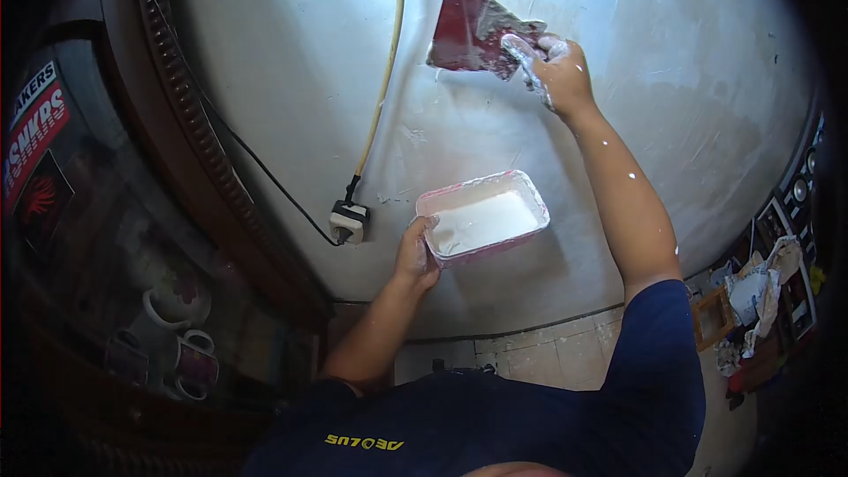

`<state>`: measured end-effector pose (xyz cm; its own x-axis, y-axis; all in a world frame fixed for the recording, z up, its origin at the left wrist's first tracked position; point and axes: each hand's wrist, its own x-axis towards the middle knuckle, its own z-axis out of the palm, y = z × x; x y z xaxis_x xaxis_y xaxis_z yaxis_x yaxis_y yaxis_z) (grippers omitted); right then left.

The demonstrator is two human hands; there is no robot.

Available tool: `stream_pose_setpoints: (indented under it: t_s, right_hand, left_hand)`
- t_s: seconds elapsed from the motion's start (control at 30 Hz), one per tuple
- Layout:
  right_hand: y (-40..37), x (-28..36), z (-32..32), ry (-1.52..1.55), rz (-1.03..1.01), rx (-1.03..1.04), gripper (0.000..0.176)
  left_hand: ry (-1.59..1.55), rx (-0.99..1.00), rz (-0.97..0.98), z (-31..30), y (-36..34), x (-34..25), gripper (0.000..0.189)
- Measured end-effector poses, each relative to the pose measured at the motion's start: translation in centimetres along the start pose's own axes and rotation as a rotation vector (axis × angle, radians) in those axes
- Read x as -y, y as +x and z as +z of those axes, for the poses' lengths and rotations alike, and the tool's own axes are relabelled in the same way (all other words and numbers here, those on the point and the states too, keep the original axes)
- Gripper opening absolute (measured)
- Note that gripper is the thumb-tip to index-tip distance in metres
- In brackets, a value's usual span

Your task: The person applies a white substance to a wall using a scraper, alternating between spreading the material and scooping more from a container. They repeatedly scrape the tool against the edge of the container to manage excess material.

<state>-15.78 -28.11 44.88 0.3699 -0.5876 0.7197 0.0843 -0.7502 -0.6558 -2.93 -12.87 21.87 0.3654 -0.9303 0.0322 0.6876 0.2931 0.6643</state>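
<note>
My right hand [552,75], smeared with white paste, grips a dark red flat spreader [468,31] with greyish paste on it, held against or close to the pale wall [291,62]. Lower down, my left hand [418,252] holds the left end of a pink rectangular tub [490,253], its thumb over the rim. White paste [490,223] lies inside the tub, and its rim is coated with it. White specks dot my right forearm.
A yellowish cable [389,71] runs down the wall to a socket block [349,222], where a black cord joins. Left stands a dark wooden cabinet [168,150] with mugs [194,362] behind glass. Cluttered items [755,291] lie at the right, beyond floor tiles [565,353].
</note>
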Motion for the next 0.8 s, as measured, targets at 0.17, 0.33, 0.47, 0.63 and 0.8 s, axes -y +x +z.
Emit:
stream_pose_setpoints:
  t_s: [0.17,0.33,0.47,0.63,0.8]
  right_hand:
    - [3.9,-6.6,1.3,-0.397,-0.279,-0.217,0.025]
    - [3.2,-5.4,-8.1,-0.292,-0.09,-0.276,0.025]
    - [1.4,-2.3,-8.5,-0.044,0.067,-0.203,0.025]
    - [0.8,-1.5,0.9,0.031,0.069,0.039,0.028]
    - [1.7,-2.4,3.3,-0.396,-0.124,-0.131,0.032]
  left_hand:
    - [-0.009,-0.012,-0.047,-1.5,0.6,1.0,0.049]
    - [-0.036,-0.011,-0.04,-3.6,-0.3,1.8,0.049]
    - [-0.057,-0.042,-0.054,-4.5,-1.2,2.3,0.051]
    - [-0.001,-0.086,-0.086,-5.5,-1.9,4.0,0.047]
    - [-0.07,-0.092,-0.099,-6.9,-2.2,5.0,0.045]
